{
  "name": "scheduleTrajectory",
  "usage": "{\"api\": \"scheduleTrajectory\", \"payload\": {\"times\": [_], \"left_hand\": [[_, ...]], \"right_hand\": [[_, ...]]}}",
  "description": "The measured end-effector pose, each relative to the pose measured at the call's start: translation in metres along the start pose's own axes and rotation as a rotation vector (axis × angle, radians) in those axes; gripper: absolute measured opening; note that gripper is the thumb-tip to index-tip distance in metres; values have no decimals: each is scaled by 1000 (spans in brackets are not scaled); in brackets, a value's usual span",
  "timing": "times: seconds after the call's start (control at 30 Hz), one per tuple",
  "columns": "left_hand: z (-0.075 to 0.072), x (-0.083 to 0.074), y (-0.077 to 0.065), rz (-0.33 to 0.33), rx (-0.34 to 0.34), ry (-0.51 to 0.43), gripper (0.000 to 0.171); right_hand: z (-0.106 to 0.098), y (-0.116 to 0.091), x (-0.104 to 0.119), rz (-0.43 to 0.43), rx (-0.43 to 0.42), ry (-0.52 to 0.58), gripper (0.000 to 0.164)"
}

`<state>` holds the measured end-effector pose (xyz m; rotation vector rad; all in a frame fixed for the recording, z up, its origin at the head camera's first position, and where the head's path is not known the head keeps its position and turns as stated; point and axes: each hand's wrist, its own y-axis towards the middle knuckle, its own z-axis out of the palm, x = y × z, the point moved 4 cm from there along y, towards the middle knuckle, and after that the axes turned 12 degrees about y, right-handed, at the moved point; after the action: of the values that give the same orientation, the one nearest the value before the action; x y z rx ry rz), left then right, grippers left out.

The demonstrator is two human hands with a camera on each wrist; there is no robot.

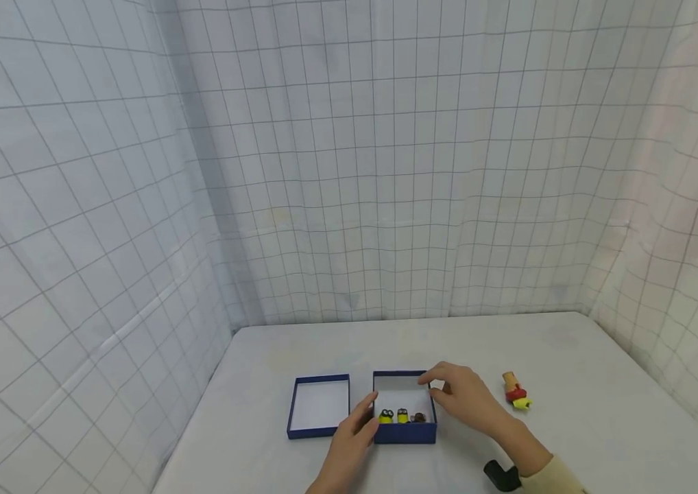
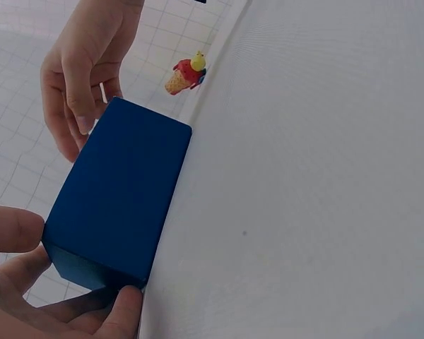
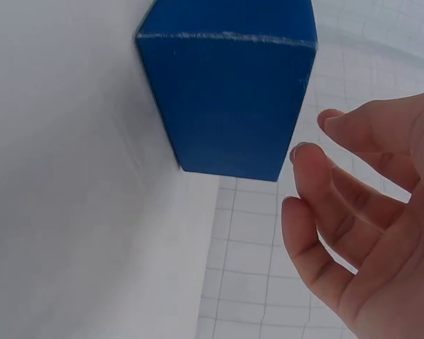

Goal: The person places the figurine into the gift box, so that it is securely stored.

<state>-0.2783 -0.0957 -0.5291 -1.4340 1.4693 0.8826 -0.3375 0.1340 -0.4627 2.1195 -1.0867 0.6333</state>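
A blue open-topped box (image 1: 404,432) with a pale inside stands on the white table. Along its near side sit two yellow toy figures with dark goggles (image 1: 386,416) and a small brown figure (image 1: 419,417). My left hand (image 1: 349,442) rests against the box's left side, its fingertips (image 2: 129,304) touching near the front corner in the left wrist view. Over the right rim hovers my right hand (image 1: 463,394), fingers loosely bent. In the right wrist view nothing shows between its fingers (image 3: 314,173), which are beside the box's right wall.
A shallow blue-rimmed lid (image 1: 318,432) lies left of the box, white inside up. To the right lies an ice-cream-cone toy (image 1: 514,392) in tan, red and yellow. A black bent piece (image 1: 500,475) is by the right sleeve (image 1: 552,478). White gridded curtains (image 1: 374,171) enclose the table.
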Motion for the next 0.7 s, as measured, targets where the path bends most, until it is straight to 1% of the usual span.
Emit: {"api": "scheduleTrajectory", "payload": {"times": [0.13,0.3,0.4,0.57,0.7], "left_hand": [[-1,-1,0,-2,-10,1,49],[0,-1,0,-4,-11,8,49],[1,0,0,-7,-6,7,49],[2,-1,-1,-14,-7,6,49],[2,-2,-1,-16,-10,8,49]], "right_hand": [[-11,-5,-1,14,-52,21,26],[-21,-13,-8,26,-131,22,28],[-29,-18,-11,6,-176,31,30],[-44,-26,-18,-51,-240,60,33],[-55,-33,-28,-48,-273,38,34]]}}
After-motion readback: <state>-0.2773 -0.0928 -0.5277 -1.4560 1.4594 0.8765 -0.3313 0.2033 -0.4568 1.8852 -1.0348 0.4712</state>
